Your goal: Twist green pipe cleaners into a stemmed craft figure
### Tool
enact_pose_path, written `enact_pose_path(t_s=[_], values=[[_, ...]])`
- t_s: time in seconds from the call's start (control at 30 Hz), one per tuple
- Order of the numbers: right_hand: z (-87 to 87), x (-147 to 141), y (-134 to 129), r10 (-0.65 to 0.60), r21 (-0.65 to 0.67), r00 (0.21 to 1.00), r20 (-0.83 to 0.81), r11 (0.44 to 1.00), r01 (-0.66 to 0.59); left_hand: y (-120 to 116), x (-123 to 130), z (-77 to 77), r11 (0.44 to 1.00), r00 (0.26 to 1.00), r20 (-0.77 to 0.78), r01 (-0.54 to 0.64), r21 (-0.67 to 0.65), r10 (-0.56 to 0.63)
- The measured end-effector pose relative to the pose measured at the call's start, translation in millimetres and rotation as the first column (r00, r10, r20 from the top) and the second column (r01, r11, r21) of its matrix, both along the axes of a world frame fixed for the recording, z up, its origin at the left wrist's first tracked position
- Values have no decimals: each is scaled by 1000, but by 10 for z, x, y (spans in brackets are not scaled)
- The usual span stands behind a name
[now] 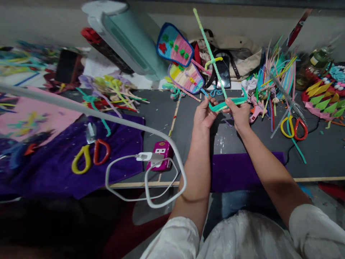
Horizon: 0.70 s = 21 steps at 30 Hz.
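Above the middle of the table I hold up a bent shape of green pipe cleaners [240, 100], with a long pale green stem rising from it. A short yellow pipe cleaner [215, 61] is wound around that stem. My left hand [204, 113] pinches the left end of the green shape. The fingers of my right hand [239, 112] close around its middle, near the foot of the stem. Just behind the left hand lie two striped fan-shaped pieces [175, 44] with blue edging. A pink glue gun [257, 109] rests right of the right hand.
Red-and-yellow scissors [91, 149] lie on purple cloth [124, 144] at left; another pair [293, 127] lies right. A magenta power socket [161, 156] with a white cable stands near the front edge. Bunches of pipe cleaners [280, 75], a phone [223, 72] and a tall pale-green appliance [129, 39] line the back.
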State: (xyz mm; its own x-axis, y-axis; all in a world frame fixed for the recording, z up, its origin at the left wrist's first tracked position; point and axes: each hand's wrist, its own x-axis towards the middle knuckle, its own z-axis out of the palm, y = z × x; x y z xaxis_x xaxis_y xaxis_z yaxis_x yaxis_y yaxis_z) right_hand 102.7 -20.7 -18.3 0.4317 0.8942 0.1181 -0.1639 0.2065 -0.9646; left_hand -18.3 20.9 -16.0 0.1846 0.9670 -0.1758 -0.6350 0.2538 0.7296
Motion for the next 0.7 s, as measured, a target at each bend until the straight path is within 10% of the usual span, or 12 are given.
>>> enact_pose_path(t_s=[0.23,0.53,0.7], values=[[96,-27,-74,-54,2,990,127,999,55,-24,66,25,972,943,-258,-171,163,209],[66,-81,-147,-69,71,960,273,996,52,-109,73,62,766,505,-579,-357,534,639],[72,-75,-174,-95,127,949,302,990,59,-195,81,160,843,647,-549,-331,423,530]])
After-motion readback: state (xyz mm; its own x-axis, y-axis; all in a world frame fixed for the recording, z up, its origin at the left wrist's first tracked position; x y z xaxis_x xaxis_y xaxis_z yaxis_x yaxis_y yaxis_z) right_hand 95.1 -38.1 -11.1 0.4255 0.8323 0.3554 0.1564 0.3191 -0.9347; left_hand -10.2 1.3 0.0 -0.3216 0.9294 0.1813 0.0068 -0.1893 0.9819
